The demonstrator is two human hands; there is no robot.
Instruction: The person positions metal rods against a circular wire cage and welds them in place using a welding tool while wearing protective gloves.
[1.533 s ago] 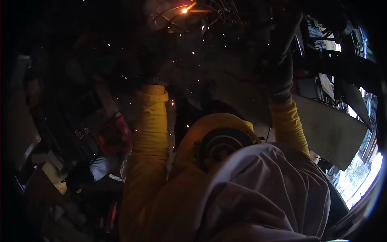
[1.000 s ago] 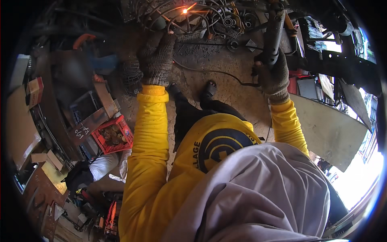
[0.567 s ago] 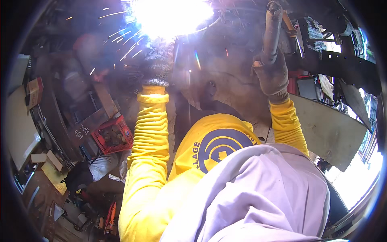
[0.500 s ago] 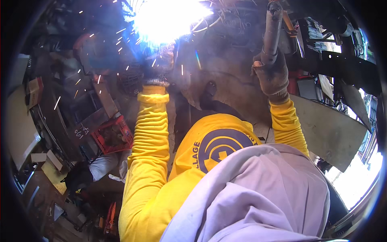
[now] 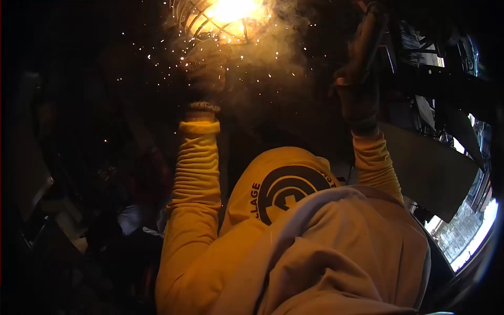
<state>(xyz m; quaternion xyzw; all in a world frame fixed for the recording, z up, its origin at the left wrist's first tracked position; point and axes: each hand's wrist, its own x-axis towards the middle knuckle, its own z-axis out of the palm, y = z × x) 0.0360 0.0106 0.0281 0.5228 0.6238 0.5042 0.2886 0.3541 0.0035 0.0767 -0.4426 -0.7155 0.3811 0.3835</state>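
Observation:
My left hand [image 5: 206, 73], in a dim knitted glove, reaches up beneath a lattice of curved metal bars [image 5: 202, 22]. Its fingers are lost in darkness and smoke, so their grip does not show. Against the bars burns a bright yellow-white glow [image 5: 231, 9], throwing sparks around the glove. On the right, my gloved right hand [image 5: 358, 102] is closed around a tube-shaped welding electrode holder [image 5: 368, 39], which points upward and leans slightly right. The top of the holder is near the upper edge, and any link to the glow is out of sight.
Smoke [image 5: 286, 50] drifts right of the glow. A large flat panel [image 5: 430, 163] stands beside my right forearm, with metal pieces beyond it. Dark clutter fills the left side, including a pale cloth-like item [image 5: 128, 219]. My yellow-clothed knee [image 5: 286, 157] is between my arms.
The blue-white glare has shrunk to a yellow-orange glow, and the surroundings have darkened. Curved bars now show against it. The holder's upper end has shifted right, and smoke has thickened.

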